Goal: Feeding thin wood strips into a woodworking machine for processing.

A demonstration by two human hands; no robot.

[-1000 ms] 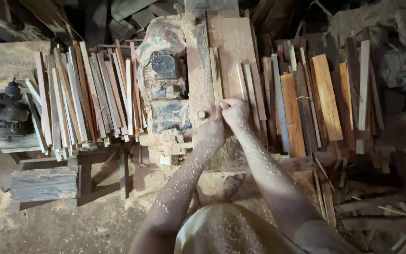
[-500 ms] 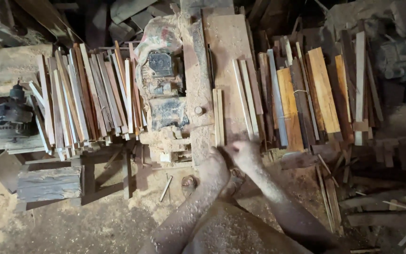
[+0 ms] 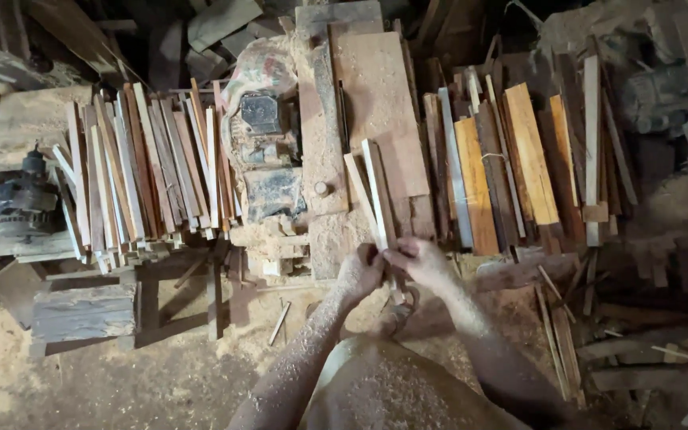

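On the sawdust-strewn bench [image 3: 376, 87], stacked wooden slats [image 3: 145, 175].

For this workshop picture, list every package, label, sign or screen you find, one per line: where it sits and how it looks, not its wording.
Printed sack: draped over the machine left of the saw bench; crumpled, pale with red and green print.
No labels, signs or screens show.

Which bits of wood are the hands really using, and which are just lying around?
In use:
- left hand and right hand, both gripping the near ends of the thin pale wooden strips
- sawdust-covered wooden bench, where the strips lie

Lying about:
- pile of mixed wooden slats on the left
- orange and brown boards on the right
- dusty grey motor
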